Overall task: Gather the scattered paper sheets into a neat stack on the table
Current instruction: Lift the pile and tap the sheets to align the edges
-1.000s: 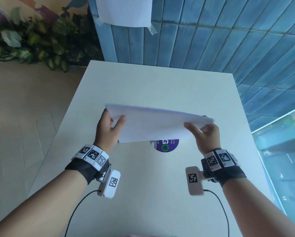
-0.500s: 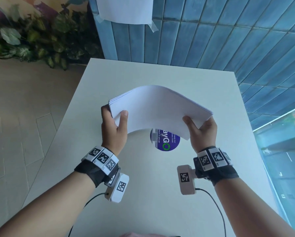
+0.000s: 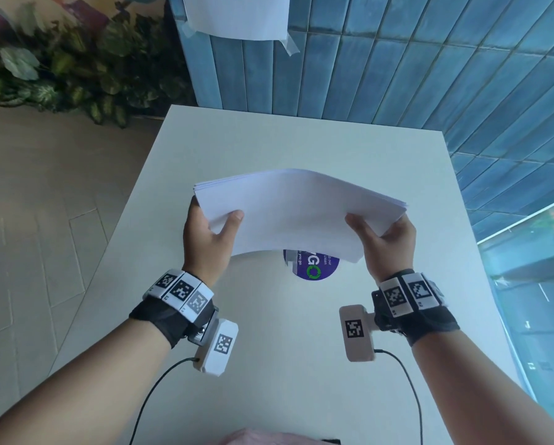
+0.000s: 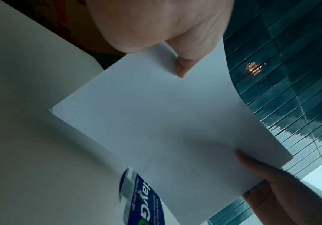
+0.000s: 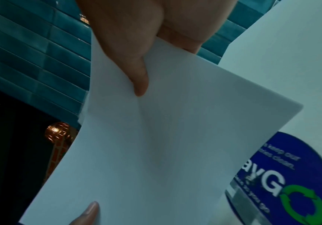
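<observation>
A stack of white paper sheets (image 3: 298,213) is held in the air above the middle of the white table (image 3: 301,136), bowed upward in the middle. My left hand (image 3: 211,229) grips its left end, thumb on top and fingers underneath. My right hand (image 3: 381,232) grips the right end the same way. In the left wrist view the sheets (image 4: 166,124) fill the centre, with my left thumb pressed on them near the top. In the right wrist view the stack (image 5: 156,144) shows my right thumb on top of it.
A round blue sticker (image 3: 314,268) lies on the table under the stack. A blue tiled wall (image 3: 397,59) with a taped white sheet (image 3: 237,14) stands behind the table. Plants (image 3: 60,65) sit at the far left, a window (image 3: 532,284) on the right.
The stack went from nearly edge-on and flat to tilted with its top face toward me and bowed upward. Both hands kept their grip and rose slightly.
</observation>
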A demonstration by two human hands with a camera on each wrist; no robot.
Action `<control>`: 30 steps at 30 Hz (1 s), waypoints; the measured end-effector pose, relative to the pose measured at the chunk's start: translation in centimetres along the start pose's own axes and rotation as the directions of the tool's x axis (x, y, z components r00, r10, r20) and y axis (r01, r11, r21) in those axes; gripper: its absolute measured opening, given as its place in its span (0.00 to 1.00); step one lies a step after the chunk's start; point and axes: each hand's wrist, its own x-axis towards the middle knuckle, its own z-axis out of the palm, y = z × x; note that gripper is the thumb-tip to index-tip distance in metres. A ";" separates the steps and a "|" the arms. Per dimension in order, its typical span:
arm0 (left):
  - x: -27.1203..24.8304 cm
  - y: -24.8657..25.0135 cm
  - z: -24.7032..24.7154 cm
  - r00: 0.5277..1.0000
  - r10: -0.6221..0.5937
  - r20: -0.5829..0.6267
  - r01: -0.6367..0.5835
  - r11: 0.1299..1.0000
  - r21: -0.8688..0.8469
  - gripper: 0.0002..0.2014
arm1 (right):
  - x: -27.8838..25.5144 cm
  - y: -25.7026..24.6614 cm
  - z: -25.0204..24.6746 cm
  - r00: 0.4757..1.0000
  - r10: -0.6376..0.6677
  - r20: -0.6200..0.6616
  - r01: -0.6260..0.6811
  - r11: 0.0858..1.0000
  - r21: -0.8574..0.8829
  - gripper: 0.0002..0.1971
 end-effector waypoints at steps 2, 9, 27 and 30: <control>0.0 0.2 -0.5 1.000 0.011 -0.003 -0.011 1.000 -0.023 0.21 | -0.2 -0.4 -0.3 1.000 -0.029 0.009 0.029 1.000 0.006 0.14; -0.9 -0.8 -1.1 0.996 -0.051 0.075 0.049 0.998 0.034 0.25 | -0.9 1.5 -0.8 0.994 0.088 0.058 -0.088 0.996 -0.002 0.26; -1.3 -1.5 -0.8 0.985 -0.130 0.112 0.122 0.990 0.073 0.25 | -2.0 1.7 0.1 0.999 0.041 0.001 -0.041 0.998 -0.046 0.20; -1.0 -1.2 -0.5 0.990 -0.127 0.069 0.120 0.988 0.096 0.19 | -1.7 1.4 0.1 1.000 0.029 0.009 -0.028 0.996 -0.079 0.12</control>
